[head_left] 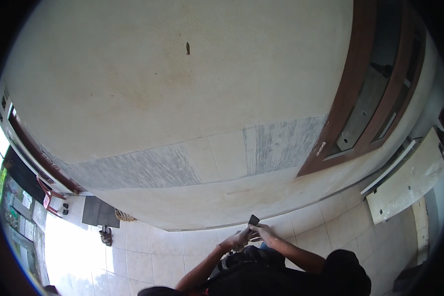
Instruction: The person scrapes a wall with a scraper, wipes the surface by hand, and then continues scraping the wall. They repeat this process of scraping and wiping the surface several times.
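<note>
In front of my body, low in the head view, both hands come together. A small dark, flat piece that looks like sandpaper (253, 220) sticks up between them. My left hand (239, 239) is closed around its lower end. From the other side, my right hand (265, 233) pinches the same piece, its fingers close to the left ones. Pale dust seems to cover both hands. Beyond them stands a cream wall (182, 108), with a scuffed grey band (143, 168) on the left and a grey patch (286, 143) on the right.
A brown-framed window or door (340, 113) adjoins the wall on the right. A pale board (404, 177) leans farther right. On the tiled floor (165, 254) lie a grey mat (97, 212) and sandals (105, 237); a reddish chair (49, 195) stands far left.
</note>
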Motion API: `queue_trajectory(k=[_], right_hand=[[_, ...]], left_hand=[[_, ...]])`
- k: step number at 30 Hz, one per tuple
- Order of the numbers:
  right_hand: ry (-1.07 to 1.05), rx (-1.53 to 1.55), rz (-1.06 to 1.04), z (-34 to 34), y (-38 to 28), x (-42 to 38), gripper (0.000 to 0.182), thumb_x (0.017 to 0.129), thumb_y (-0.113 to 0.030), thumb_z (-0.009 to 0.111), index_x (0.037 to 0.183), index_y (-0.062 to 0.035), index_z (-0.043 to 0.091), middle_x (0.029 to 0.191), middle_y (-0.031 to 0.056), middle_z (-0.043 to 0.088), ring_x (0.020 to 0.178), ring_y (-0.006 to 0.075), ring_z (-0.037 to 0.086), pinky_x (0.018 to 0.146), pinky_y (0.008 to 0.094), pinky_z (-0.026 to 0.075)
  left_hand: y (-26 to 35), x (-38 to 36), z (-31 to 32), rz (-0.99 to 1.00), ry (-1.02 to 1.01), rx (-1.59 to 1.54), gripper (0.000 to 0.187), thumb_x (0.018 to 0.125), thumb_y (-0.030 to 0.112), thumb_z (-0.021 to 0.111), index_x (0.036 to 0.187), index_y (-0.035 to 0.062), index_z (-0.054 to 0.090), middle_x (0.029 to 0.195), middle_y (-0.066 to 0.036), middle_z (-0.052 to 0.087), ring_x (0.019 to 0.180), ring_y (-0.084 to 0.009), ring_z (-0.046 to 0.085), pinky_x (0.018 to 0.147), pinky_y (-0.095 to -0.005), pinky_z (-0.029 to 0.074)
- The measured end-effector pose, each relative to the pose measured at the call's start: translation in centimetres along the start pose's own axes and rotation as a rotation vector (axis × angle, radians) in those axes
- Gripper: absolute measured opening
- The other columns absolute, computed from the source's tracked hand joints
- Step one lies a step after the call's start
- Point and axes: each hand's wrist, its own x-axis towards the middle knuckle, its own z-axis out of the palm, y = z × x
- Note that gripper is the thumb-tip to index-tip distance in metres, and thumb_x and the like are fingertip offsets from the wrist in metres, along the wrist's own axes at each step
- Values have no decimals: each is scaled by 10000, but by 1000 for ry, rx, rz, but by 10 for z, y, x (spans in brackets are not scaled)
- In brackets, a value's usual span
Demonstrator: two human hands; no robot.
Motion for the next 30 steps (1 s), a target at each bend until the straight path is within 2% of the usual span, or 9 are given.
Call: queue_trajectory(k=[1, 3, 6, 9, 11, 15, 18, 23, 30], right_hand=[[-49, 30, 1, -7, 16, 16, 321, 907, -380, 650, 1018, -78, 648, 909, 81, 674, 865, 231, 678, 788, 392, 537], [-70, 49, 16, -15, 38, 50, 338, 880, -404, 665, 1040, -108, 642, 924, 67, 664, 853, 233, 661, 793, 433, 529], [110, 67, 87, -16, 44, 88, 328, 879, -388, 679, 1050, -112, 631, 936, 73, 659, 836, 215, 666, 763, 400, 537], [56, 190, -84, -6, 16, 68, 227, 925, -329, 636, 978, -108, 634, 839, 44, 666, 770, 172, 668, 701, 335, 540], [166, 55, -229, 4, -16, 54, 172, 954, -273, 602, 932, -104, 624, 766, 7, 638, 707, 118, 635, 664, 286, 519], [182, 94, -573, 6, -52, 55, 181, 987, -210, 556, 838, -108, 559, 679, -55, 489, 600, 41, 458, 551, 241, 396], [262, 12, -667, 12, -90, 34, 225, 984, -205, 561, 800, -82, 522, 666, -50, 456, 616, 42, 419, 554, 244, 363], [370, -134, -922, 8, -112, 54, 300, 971, -211, 581, 755, -29, 480, 630, -19, 447, 591, 70, 377, 524, 271, 351], [509, -228, -1041, 16, -141, 53, 331, 971, -208, 581, 725, -25, 455, 563, 17, 406, 549, 76, 363, 486, 292, 336]], left_hand=[[-2, 6, -1, -102, 23, 13, 677, 921, 736, 292, 861, 111, 545, 592, 34, 411, 396, -89, 406, 331, -260, 308], [-36, 48, -16, 26, -27, 3, 661, 934, 711, 307, 822, 100, 531, 579, 13, 420, 396, -116, 422, 328, -289, 327], [-42, 70, -31, 202, 120, 164, 615, 966, 643, 325, 841, 78, 535, 582, -5, 450, 383, -115, 429, 333, -263, 344], [-10, 56, -36, 76, 199, 110, 540, 996, 534, 370, 884, 36, 549, 572, -22, 512, 393, -119, 506, 337, -260, 373], [16, 44, -25, 160, 250, 157, 514, 1013, 490, 363, 895, 26, 549, 558, -36, 523, 384, -126, 505, 337, -263, 376], [46, 43, -3, 394, 342, 82, 483, 1024, 440, 371, 940, 2, 556, 546, -68, 545, 383, -149, 518, 362, -283, 410], [67, 48, 12, 514, 395, -63, 438, 1032, 395, 387, 892, 12, 547, 541, -66, 543, 385, -133, 518, 354, -268, 391], [87, 65, 22, 640, 512, -225, 443, 1037, 363, 409, 794, 21, 550, 523, -63, 548, 383, -119, 517, 345, -257, 373], [114, 71, 24, 648, 607, -251, 450, 1036, 351, 429, 773, 19, 583, 521, -8, 520, 389, -70, 479, 348, -248, 346]])
